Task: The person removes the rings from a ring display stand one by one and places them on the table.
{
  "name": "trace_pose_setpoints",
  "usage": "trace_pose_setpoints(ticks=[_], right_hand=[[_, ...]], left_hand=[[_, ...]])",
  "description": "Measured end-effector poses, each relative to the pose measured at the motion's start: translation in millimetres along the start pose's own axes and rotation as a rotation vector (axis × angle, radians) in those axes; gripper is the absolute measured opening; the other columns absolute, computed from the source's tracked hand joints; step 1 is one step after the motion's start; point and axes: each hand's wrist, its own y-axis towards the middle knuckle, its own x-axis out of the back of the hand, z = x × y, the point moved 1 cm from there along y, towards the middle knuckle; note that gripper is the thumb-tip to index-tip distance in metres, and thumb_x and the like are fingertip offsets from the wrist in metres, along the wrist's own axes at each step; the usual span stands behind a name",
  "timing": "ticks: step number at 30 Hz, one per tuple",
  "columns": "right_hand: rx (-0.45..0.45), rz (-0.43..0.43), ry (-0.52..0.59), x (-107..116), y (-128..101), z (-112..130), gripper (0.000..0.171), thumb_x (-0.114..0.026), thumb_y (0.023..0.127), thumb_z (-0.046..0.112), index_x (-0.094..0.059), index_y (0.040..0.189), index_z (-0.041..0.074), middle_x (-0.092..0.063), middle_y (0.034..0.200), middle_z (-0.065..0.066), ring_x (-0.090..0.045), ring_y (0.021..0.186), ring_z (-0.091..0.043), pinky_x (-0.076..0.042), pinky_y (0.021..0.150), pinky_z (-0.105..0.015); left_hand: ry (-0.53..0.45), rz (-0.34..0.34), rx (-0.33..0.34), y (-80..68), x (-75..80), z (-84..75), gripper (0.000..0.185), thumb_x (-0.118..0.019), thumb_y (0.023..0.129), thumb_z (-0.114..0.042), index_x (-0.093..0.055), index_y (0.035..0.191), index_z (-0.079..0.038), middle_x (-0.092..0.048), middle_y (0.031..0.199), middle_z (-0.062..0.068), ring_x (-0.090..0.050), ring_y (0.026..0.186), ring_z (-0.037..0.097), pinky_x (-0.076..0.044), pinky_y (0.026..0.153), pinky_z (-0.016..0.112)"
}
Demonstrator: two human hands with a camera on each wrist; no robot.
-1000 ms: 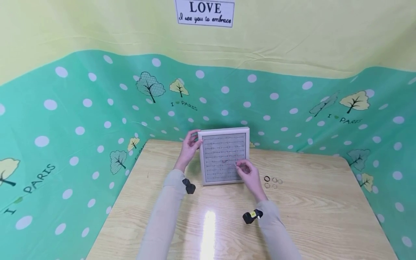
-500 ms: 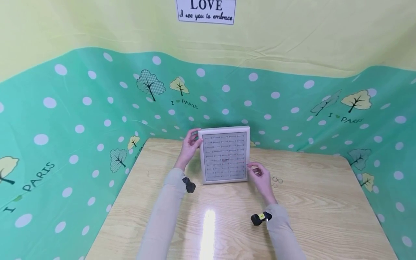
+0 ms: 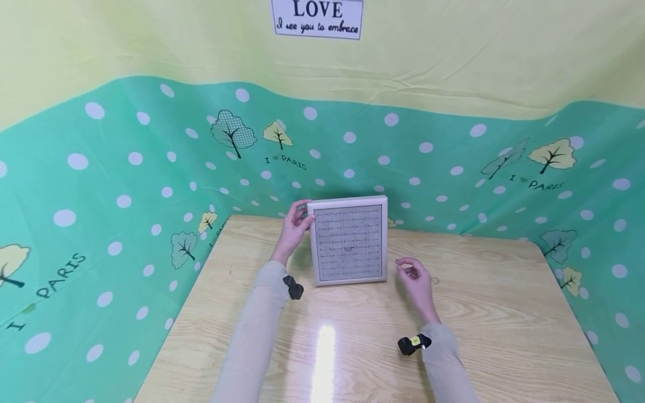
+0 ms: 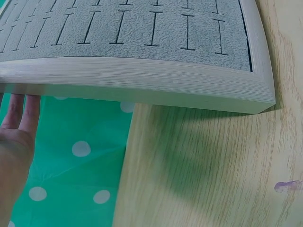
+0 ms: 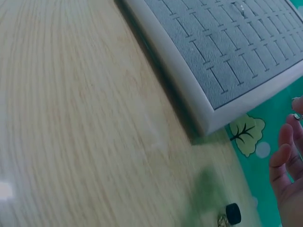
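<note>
Green polka-dot cloth with trees backs a light wooden desk (image 3: 353, 336). Left hand (image 3: 294, 226) grips the upper left edge of the ring display tray (image 3: 347, 242), propping it tilted up toward the camera, near edge resting on the desk. Right hand (image 3: 415, 280) hovers just right of the tray, fingers loosely curled; a second ago it was at the tray's lower right slots, now it has pulled off to the side, over where the loose rings lay. Read: one ring went in, hand going back for another. One ring (image 3: 348, 248) sits in a slot near the tray's middle. Right wrist view shows a small glint at the fingertips (image 5: 297, 116), possibly a ring, too small to be sure, so can't tell if that hand has hold of anything. Loose rings mostly hidden under the right hand in the head view; a dark ring (image 5: 233, 213) and a pale one beside it show on the desk in the wrist view. Left wrist view sees only tray edge and fingertips.
</note>
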Motion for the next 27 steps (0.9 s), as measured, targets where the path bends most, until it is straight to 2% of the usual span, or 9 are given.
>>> trace_pose_setpoints(ticks=[5, 8, 10, 12, 14, 18, 27], right_hand=[[0.001, -0.038, -0.005, 8, -2, -9, 0.015, -0.064, 0.091, 0.004, -0.066, 0.105, 0.002, -0.062, 0.105, -0.01, -0.054, 0.079, -0.013, -0.046, 0.067, -0.017], [0.008, -0.047, -0.013, 14, -7, 2, 0.015, -0.063, 0.091, 0.003, -0.066, 0.105, -0.002, -0.062, 0.1, -0.012, -0.054, 0.076, -0.013, -0.045, 0.061, -0.016], [0.0, -0.052, -0.007, 19, -7, 0, 0.016, -0.063, 0.091, 0.004, -0.066, 0.106, -0.002, -0.061, 0.098, -0.011, -0.054, 0.076, -0.014, -0.045, 0.058, -0.016], [-0.008, -0.058, -0.011, 24, -7, -1, 0.016, -0.063, 0.092, 0.004, -0.065, 0.106, -0.003, -0.061, 0.098, -0.011, -0.056, 0.077, -0.016, -0.046, 0.058, -0.015], [-0.012, -0.066, -0.013, 28, -5, -13, 0.017, -0.064, 0.093, 0.007, -0.065, 0.107, -0.001, -0.061, 0.098, -0.006, -0.056, 0.078, -0.015, -0.048, 0.059, -0.015], [-0.021, -0.095, -0.034, 37, -6, -24, 0.017, -0.064, 0.093, 0.009, -0.064, 0.108, 0.0, -0.06, 0.105, -0.001, -0.056, 0.081, -0.011, -0.048, 0.064, -0.015], [-0.059, -0.134, -0.138, 56, -15, -37, 0.016, -0.065, 0.09, 0.005, -0.064, 0.106, 0.0, -0.055, 0.114, -0.004, -0.053, 0.084, -0.008, -0.047, 0.067, -0.012]], left_hand=[[-0.012, -0.014, -0.002, 3.4, 2.7, 11.0, 0.047, -0.058, 0.093, 0.001, -0.044, 0.137, -0.006, -0.054, 0.131, 0.024, -0.057, 0.111, 0.035, -0.053, 0.091, 0.042], [-0.015, -0.026, -0.024, 7.0, 4.8, 22.4, 0.046, -0.059, 0.093, 0.001, -0.047, 0.136, -0.01, -0.056, 0.13, 0.021, -0.058, 0.109, 0.034, -0.053, 0.09, 0.041], [-0.007, -0.031, -0.045, 8.5, 5.6, 27.7, 0.046, -0.059, 0.093, 0.001, -0.047, 0.135, -0.012, -0.057, 0.129, 0.021, -0.059, 0.108, 0.033, -0.054, 0.089, 0.041], [-0.005, -0.035, -0.046, 8.4, 5.8, 28.4, 0.045, -0.058, 0.093, 0.001, -0.047, 0.135, -0.011, -0.057, 0.129, 0.021, -0.059, 0.108, 0.033, -0.054, 0.089, 0.041], [-0.004, -0.039, -0.044, 8.6, 6.1, 28.5, 0.045, -0.058, 0.093, 0.0, -0.047, 0.135, -0.012, -0.057, 0.129, 0.02, -0.059, 0.108, 0.033, -0.054, 0.089, 0.042], [0.002, -0.035, -0.037, 9.2, 5.8, 27.8, 0.045, -0.058, 0.093, 0.0, -0.047, 0.135, -0.013, -0.057, 0.129, 0.019, -0.059, 0.108, 0.033, -0.054, 0.089, 0.042], [-0.019, -0.01, -0.003, 10.1, 5.3, 24.2, 0.047, -0.058, 0.093, -0.001, -0.045, 0.137, -0.011, -0.052, 0.133, 0.023, -0.057, 0.111, 0.034, -0.053, 0.091, 0.041]])
